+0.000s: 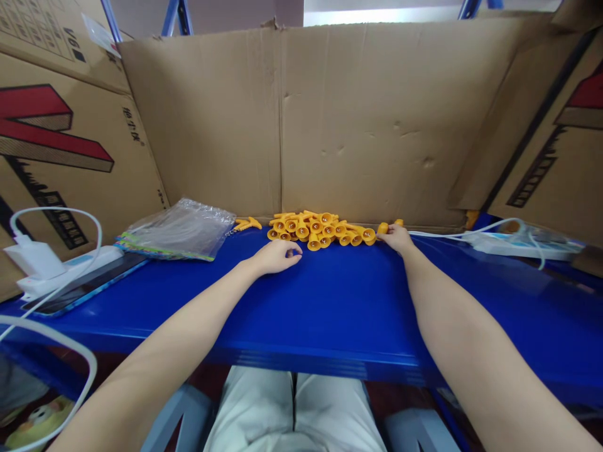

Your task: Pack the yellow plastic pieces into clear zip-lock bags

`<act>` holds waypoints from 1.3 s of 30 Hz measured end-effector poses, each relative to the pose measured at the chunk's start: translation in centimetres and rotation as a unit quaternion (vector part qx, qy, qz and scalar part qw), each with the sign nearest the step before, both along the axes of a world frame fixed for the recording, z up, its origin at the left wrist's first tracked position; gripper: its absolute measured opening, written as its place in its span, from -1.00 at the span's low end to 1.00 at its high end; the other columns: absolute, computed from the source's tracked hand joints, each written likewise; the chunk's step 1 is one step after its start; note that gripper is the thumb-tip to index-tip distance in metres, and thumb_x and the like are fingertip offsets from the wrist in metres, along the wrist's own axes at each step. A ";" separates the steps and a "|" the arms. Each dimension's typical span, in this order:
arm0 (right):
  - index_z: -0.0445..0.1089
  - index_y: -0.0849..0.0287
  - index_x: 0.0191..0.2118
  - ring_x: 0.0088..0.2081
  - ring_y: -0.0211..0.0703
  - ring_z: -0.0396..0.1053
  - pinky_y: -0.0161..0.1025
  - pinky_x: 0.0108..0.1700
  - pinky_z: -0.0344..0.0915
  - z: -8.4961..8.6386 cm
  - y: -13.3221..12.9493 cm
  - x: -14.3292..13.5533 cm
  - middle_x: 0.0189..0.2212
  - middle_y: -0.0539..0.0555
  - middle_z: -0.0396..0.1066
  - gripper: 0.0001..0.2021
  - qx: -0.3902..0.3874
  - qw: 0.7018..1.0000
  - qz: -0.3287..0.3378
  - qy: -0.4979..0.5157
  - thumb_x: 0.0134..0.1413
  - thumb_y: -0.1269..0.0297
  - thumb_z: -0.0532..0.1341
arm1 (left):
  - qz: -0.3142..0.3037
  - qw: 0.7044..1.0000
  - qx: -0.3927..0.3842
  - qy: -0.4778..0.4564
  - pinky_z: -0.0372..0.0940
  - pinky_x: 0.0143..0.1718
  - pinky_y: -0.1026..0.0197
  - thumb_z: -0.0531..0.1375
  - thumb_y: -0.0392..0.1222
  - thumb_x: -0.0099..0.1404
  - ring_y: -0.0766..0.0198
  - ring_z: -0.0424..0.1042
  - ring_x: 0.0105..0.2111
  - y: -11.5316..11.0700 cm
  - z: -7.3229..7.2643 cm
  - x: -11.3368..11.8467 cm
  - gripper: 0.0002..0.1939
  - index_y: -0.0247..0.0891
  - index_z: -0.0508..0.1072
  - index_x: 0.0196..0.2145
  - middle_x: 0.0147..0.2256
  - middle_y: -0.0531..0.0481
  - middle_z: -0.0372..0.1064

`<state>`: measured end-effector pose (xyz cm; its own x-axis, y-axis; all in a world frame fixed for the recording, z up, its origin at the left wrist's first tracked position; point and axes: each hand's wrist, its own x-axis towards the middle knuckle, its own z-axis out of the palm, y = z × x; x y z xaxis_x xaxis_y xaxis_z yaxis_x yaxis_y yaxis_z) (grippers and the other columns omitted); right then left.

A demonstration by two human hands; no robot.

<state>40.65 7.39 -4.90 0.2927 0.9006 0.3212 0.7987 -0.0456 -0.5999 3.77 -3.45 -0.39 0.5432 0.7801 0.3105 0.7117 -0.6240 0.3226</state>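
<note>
Several yellow plastic trumpet-shaped pieces (325,231) lie heaped at the back of the blue shelf, many with their flared, hollow ends toward me. My left hand (277,257) rests just in front of the heap's left end. Its fingers are loosely curled, a gap shows between thumb and forefinger, and nothing is visible in it. At the heap's right end, my right hand (396,238) has its fingers closed on a yellow piece (383,228). Another bit of yellow (399,222) shows just behind that hand; whether it belongs to the same piece is hidden.
Left of the heap are yellow hooked handles (248,223) with a small chain and a stack of clear zip bags (176,229). A phone (89,282), a white charger (35,260) and cables lie far left. A power strip (522,245) sits right. Cardboard (377,125) walls the back.
</note>
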 end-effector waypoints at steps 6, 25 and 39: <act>0.37 0.20 -0.28 -0.18 -0.09 0.44 -0.28 -0.17 0.34 0.6 -0.9 -0.6 -0.25 0.15 0.46 -0.81 0.005 0.996 -0.038 0.083 -0.11 0.39 0.28 | 0.001 1.000 0.002 0.000 0.21 -0.40 0.25 0.11 -0.12 0.18 0.28 0.36 -0.47 0.2 -0.2 -0.2 -0.73 -0.24 0.52 -0.23 -0.44 0.00 0.44; 0.36 0.17 -0.28 -0.15 0.00 0.41 -0.18 -0.13 0.32 1.1 -3.7 -1.1 -0.26 0.17 0.43 -0.80 -0.033 0.998 -0.046 -0.033 -0.07 0.26 0.28 | 0.013 0.998 0.006 0.062 0.26 -0.31 0.25 0.08 -0.06 0.18 0.24 0.42 -0.39 -0.1 0.7 -0.4 -0.66 -0.26 0.52 -0.19 -0.36 -0.04 0.48; 0.36 0.15 -0.34 -0.15 0.04 0.43 -0.16 -0.17 0.32 0.2 -3.0 -0.5 -0.31 0.15 0.45 -0.85 0.003 0.999 -0.026 -0.020 -0.10 0.29 0.29 | 0.365 0.907 -0.036 0.205 0.30 -0.14 0.13 0.13 -0.26 0.08 -0.06 0.41 -0.06 7.6 3.2 -12.2 -0.52 -0.35 0.39 0.00 -0.05 -0.31 0.41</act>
<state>40.15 4.35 -4.74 0.3252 0.8827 0.3393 0.8190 -0.0835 -0.5677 -8.44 4.15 2.81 -0.0681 0.9887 0.1334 0.9964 0.0743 -0.0419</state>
